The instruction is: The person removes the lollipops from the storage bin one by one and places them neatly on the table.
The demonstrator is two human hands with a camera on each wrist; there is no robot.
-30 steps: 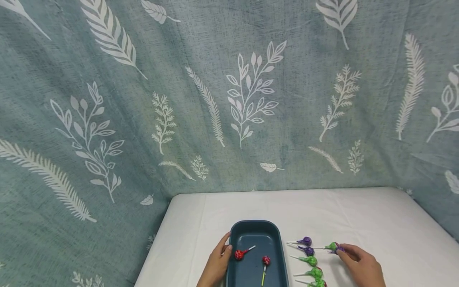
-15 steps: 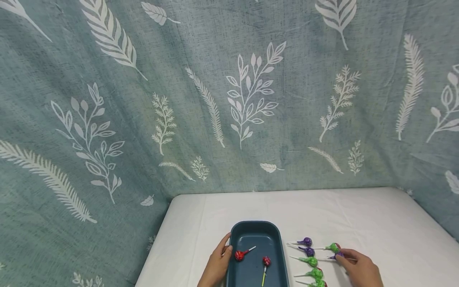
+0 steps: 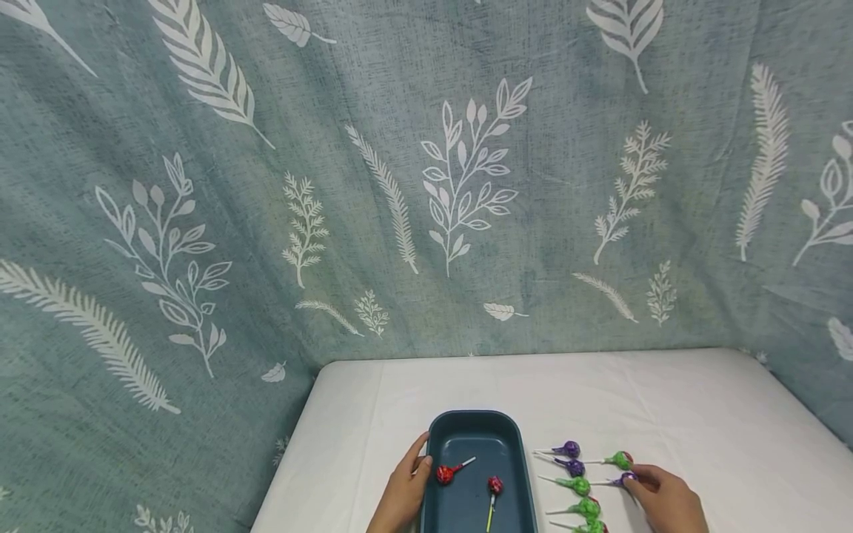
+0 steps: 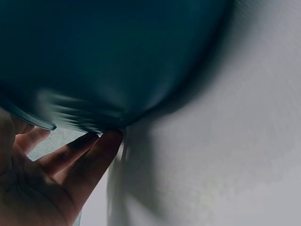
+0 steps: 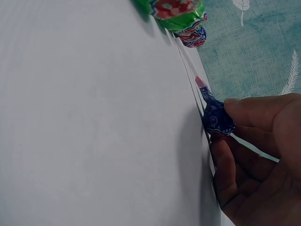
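Observation:
My left hand [image 3: 404,485] rests against the left side of a dark blue tray [image 3: 433,511]; in the left wrist view its nearly straight fingers [image 4: 101,153] touch the outer wall. Two red lollipops lie inside, one [image 3: 445,474] at the left and another [image 3: 495,485] with a yellowish stick. Right of the tray, my right hand [image 3: 668,497] pinches a purple-wrapped lollipop [image 5: 217,117] by its head between thumb and fingers, close over the white cloth. Its stick points left. Just beyond it lies a green-and-red lollipop [image 3: 621,460].
Between tray and right hand runs a column of lollipops: a purple one [image 3: 569,448], another purple one [image 3: 573,467], then green ones [image 3: 578,485] nearer the front. A patterned blue-green curtain [image 3: 466,222] hangs behind the white-covered table [image 3: 400,385].
The purple lollipop in my right hand has come slightly nearer the front, from overlapping the green-and-red lollipop to a spot below it, its stick now level. The left hand and tray stay put.

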